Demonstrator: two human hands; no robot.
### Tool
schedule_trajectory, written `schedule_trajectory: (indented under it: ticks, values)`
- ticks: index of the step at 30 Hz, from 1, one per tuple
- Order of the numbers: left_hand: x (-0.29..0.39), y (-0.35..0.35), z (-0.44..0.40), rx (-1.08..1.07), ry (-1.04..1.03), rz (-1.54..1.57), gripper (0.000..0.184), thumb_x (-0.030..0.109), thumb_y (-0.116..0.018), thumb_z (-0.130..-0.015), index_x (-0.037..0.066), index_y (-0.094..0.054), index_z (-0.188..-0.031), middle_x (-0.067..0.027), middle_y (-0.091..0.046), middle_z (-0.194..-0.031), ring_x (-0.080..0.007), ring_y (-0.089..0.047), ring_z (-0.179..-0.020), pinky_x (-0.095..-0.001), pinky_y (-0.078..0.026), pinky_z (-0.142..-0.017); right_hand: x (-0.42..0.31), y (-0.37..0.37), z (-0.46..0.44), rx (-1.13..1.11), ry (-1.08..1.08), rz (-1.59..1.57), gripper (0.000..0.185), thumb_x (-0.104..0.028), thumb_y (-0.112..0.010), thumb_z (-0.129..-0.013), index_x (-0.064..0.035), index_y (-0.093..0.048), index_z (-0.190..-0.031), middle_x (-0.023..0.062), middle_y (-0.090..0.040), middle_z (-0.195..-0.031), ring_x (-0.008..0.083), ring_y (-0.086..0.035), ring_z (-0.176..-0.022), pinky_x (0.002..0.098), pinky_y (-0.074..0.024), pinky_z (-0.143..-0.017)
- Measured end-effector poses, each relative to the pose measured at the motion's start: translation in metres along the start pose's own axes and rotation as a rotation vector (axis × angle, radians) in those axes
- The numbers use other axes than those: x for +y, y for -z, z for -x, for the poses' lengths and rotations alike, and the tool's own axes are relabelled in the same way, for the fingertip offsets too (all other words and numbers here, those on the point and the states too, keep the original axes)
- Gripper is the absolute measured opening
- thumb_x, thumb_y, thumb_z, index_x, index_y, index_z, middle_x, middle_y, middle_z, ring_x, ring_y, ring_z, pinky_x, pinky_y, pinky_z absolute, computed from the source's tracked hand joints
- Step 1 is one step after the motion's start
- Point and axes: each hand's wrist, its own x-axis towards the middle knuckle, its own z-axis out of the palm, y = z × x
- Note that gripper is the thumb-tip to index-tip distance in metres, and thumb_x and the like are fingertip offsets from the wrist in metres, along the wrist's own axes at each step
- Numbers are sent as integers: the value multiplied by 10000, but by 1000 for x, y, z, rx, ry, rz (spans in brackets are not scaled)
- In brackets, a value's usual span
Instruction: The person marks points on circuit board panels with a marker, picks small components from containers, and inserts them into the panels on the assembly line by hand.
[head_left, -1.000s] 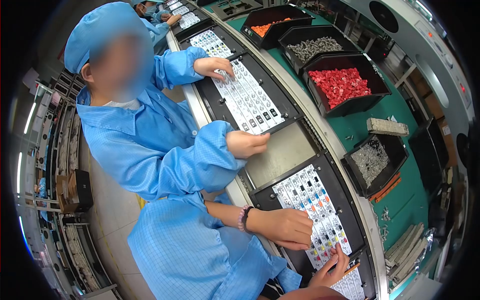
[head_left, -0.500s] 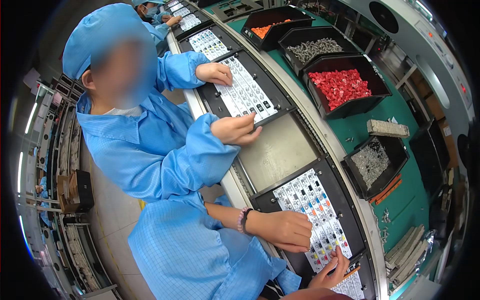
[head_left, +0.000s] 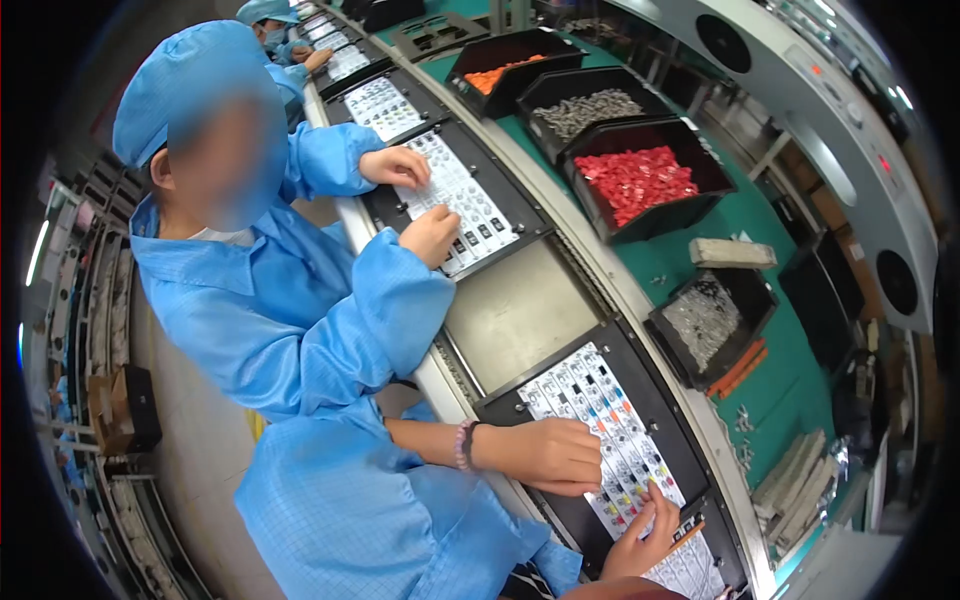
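My left hand [head_left: 555, 457], with a beaded bracelet [head_left: 465, 445] at its wrist, hovers over the left edge of a white circuit board panel [head_left: 578, 385]. Its fingers are curled down; what they hold, if anything, is hidden. My right hand [head_left: 642, 535] reaches up from below, index finger stretched out to the small yellow parts [head_left: 650, 485] on the panel, the other fingers loosely bent. No held item shows there. Black, blue, orange and red parts sit in rows on the panel, which lies in a black carrier [head_left: 673, 425].
A co-worker [head_left: 290, 290] in blue handles another panel [head_left: 460, 190] up the line. Black bins hold red parts [head_left: 635, 183], grey metal parts [head_left: 590, 110], orange parts [head_left: 505, 72] and clear parts [head_left: 703, 320]. A bare metal stretch [head_left: 525, 315] separates the carriers. Foam strips [head_left: 800, 490] lie at right.
The whole view has shifted slightly left. My right index finger still points at the yellow parts, and my left hand stays over the panel. The co-worker's nearer hand has moved in onto their panel.
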Motion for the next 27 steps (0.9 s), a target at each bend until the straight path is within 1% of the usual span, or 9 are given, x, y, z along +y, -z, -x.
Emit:
schedule_trajectory:
  ticks: [6,8,10,12,14,20,21,24,27]
  values:
    - [-4,-3,7,-41,2,-70,35,167,-670,-898,143,-663,-873,-22,-562,-775,-221,-590,-760,-346,-462,-657,11,-3,5,37,25,21,198,-27,-557,-980,-1,-705,-1109,136,-666,-1017,285,-585,-967,374,-454,-890]
    - [-4,-3,8,36,8,-80,62,110,-720,-809,112,-660,-828,-37,-592,-778,-227,-586,-711,-352,-471,-633,18,-2,3,85,28,3,180,-62,-566,-993,9,-710,-1075,127,-684,-997,274,-624,-960,381,-448,-924]
    - [1,-5,14,121,53,-53,53,66,-712,-790,102,-687,-819,-41,-635,-760,-233,-596,-670,-354,-474,-607,19,9,-5,157,14,56,210,-116,-544,-1018,14,-705,-1054,113,-698,-974,252,-639,-947,369,-438,-950]
    - [5,-1,18,119,47,17,73,37,-688,-790,86,-715,-836,-54,-658,-742,-240,-602,-668,-352,-472,-598,30,17,-8,310,-51,-260,242,-131,-525,-1029,4,-708,-1110,78,-691,-968,170,-634,-928,302,-457,-932]
    - [21,7,23,53,167,-29,146,11,-567,-901,31,-712,-893,-58,-682,-718,-221,-592,-624,-353,-473,-644,26,38,-4,379,-123,-336,257,-132,-514,-1036,-7,-705,-1156,75,-690,-982,124,-623,-949,273,-469,-903]
    - [31,16,59,187,313,-248,175,-26,-537,-930,5,-682,-1024,-91,-684,-872,-240,-598,-875,-359,-457,-817,57,78,-8,280,95,3,270,-138,-508,-1042,-18,-705,-1183,111,-681,-1078,158,-645,-958,270,-499,-861]
    - [29,20,68,156,357,-250,175,-15,-542,-944,9,-661,-1070,-101,-678,-959,-250,-586,-921,-367,-445,-856,63,84,-14,214,103,97,342,-273,-536,-1041,-36,-656,-1256,159,-672,-1122,267,-670,-1006,326,-524,-876]
    - [20,19,79,179,394,-297,164,2,-546,-956,9,-656,-1077,-99,-669,-994,-258,-578,-928,-362,-443,-864,84,81,-51,154,125,225,290,-204,-575,-1021,-106,-632,-1288,84,-653,-1144,198,-657,-1019,313,-513,-866]
    - [18,18,79,175,429,-301,159,17,-545,-966,16,-652,-1084,-106,-656,-1037,-262,-563,-976,-357,-442,-885,131,101,-103,256,215,766,421,-367,-602,-995,-122,-575,-1337,139,-627,-1172,308,-649,-1037,399,-531,-871]
